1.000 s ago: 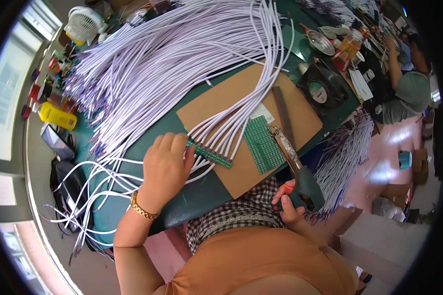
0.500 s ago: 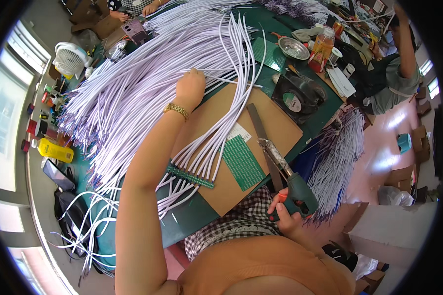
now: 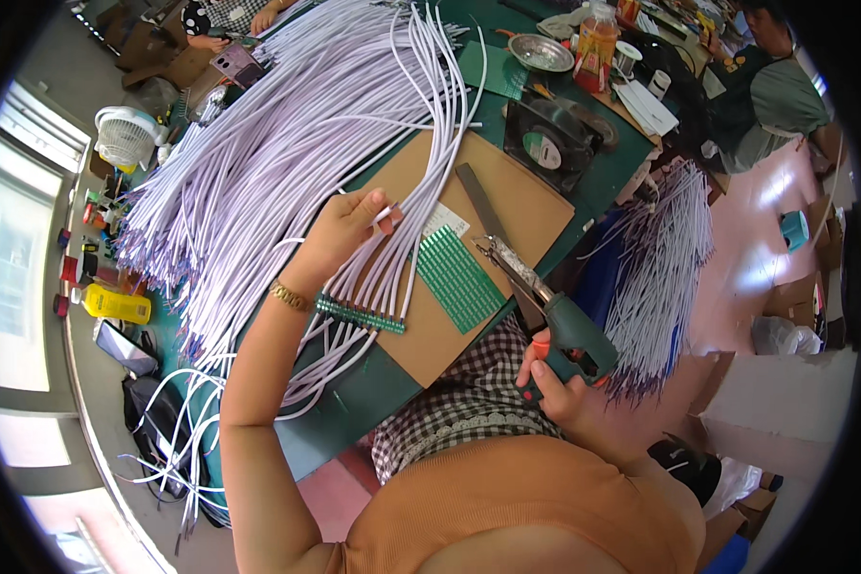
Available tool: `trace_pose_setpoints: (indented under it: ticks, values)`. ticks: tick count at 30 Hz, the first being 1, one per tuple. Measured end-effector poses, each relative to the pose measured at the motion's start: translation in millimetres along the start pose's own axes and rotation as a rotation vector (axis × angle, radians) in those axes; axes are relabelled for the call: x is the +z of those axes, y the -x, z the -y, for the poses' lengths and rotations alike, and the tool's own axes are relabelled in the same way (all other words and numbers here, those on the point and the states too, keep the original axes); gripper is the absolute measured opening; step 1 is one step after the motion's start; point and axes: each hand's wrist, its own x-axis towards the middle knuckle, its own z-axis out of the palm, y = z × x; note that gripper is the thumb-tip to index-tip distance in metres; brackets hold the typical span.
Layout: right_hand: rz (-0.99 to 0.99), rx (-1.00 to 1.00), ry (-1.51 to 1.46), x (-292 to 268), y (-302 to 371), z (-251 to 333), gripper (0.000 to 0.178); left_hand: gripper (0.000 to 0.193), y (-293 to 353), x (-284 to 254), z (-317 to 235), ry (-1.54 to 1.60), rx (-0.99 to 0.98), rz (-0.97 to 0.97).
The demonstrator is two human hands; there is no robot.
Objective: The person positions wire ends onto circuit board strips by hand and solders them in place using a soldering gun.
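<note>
My left hand (image 3: pixel 342 230), with a gold watch band on its wrist, pinches the end of a white cable (image 3: pixel 386 212) above the cardboard sheet (image 3: pixel 536 206). Below it lies a narrow green circuit board strip (image 3: pixel 362 314) with a row of white cables fixed along it, their lengths fanning up and away. My right hand (image 3: pixel 555 387) grips a dark green soldering gun (image 3: pixel 581 335), its metal tip pointing up and left over a flat metal bar (image 3: pixel 478 199). Between the strip and the bar lies a larger green circuit board panel (image 3: pixel 461 279).
A big heap of white cables (image 3: pixel 268 143) covers the table's left and far side. At right stand a black fan (image 3: pixel 550 148), a metal dish (image 3: pixel 540 53) and a bottle (image 3: pixel 596 48). More cables (image 3: pixel 655 287) hang beside the table. Other people sit across and at far right.
My left hand has come back from the cable heap toward the board strip, now with a cable end in its fingers. My right hand still holds the soldering gun. The view has shifted slightly.
</note>
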Motion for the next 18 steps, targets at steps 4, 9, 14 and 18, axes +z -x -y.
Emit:
trace_pose_setpoints:
  ticks: [4, 9, 14, 18]
  values:
    - [0.030, 0.046, -0.057, 0.3, 0.6, 0.9, 0.032, 0.044, 48.5, 2.4, 2.4, 0.038, 0.071, 0.320]
    - [0.040, 0.140, -0.148, 15.4, -3.3, -6.9, 0.035, 0.037, 111.8, 50.8, -3.4, 0.355, -0.246, 0.433]
    - [0.124, 0.207, -0.261, 39.0, -24.5, 7.3, 0.041, 0.022, 144.4, 81.9, 20.2, 0.367, -0.311, 0.366]
    - [0.145, 0.181, -0.289, 47.0, -20.4, 1.2, 0.044, 0.016, 151.9, 90.6, 36.8, 0.333, -0.255, 0.253]
